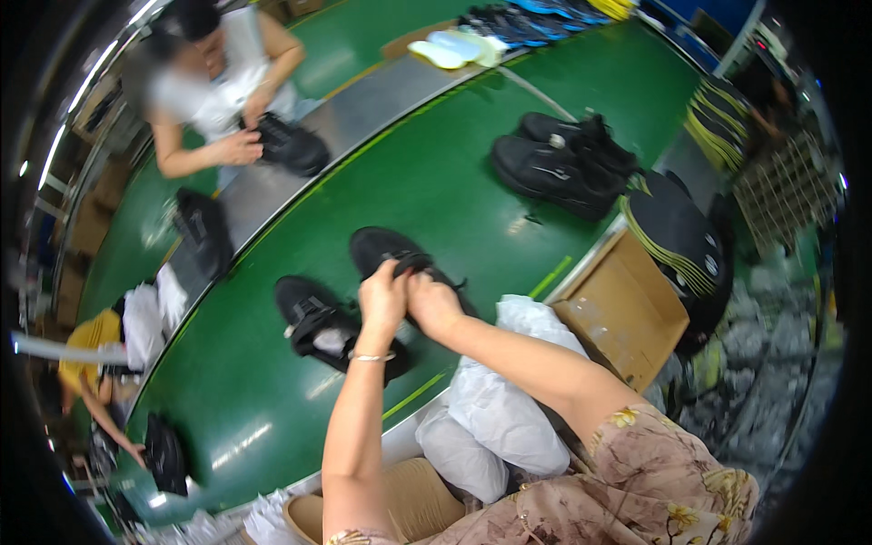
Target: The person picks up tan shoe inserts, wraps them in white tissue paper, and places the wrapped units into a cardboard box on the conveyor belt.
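Two black shoes lie side by side on the green conveyor belt (293, 422) in front of me. My left hand (383, 300) and my right hand (432, 303) meet over the far shoe (383, 246), with their fingers pinched at its laces or tongue. What exactly the fingertips grip there is partly hidden. The near shoe (306, 300) sits left of my left wrist, with something white inside its opening. My left forearm covers part of that shoe's heel end.
More black shoes (545, 167) stand farther along the belt. A cardboard box (620, 306), stacked insoles (671, 225) and white wrapped bundles (504, 415) line the near edge. Across the belt, a person handles a black shoe (296, 146); another person's hand (136, 453) touches a shoe at lower left.
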Available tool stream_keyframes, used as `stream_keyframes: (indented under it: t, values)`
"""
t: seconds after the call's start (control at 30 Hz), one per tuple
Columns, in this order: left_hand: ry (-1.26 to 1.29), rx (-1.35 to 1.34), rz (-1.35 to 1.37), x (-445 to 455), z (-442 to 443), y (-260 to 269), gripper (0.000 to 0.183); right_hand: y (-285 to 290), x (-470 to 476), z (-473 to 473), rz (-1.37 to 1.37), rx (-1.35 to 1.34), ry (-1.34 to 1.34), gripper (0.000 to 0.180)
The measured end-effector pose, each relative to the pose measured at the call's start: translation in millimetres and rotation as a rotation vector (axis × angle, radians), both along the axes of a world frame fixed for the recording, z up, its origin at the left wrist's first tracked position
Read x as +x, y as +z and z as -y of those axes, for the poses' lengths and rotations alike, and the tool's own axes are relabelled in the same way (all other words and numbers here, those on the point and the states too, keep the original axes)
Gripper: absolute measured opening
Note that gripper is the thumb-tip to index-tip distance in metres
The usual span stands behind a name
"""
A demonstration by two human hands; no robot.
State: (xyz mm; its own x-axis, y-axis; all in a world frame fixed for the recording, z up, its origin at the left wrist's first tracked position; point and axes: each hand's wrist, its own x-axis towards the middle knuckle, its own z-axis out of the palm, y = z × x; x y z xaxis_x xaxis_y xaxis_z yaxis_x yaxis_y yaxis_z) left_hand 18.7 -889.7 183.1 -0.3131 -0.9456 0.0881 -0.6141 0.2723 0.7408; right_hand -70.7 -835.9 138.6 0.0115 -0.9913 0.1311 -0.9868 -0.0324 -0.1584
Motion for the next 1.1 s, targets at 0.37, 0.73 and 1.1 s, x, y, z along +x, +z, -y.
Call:
stream_keyframes:
  t: [0.37, 0.73, 1.1]
  values:
    - [-0.007, -0.166, -0.044, 23, 13, -16, 0.017, 42, 9, -12, 0.364, 0.093, -0.016, 0.027]
    - [0.244, -0.047, -0.466, 74, -166, 88, 0.033, 151, -68, -315, 0.817, -0.171, -0.078, 0.035]
    - [0.331, 0.605, -0.453, 18, -362, -4, 0.064, 64, -3, -379, 0.887, -0.015, -0.321, 0.075]
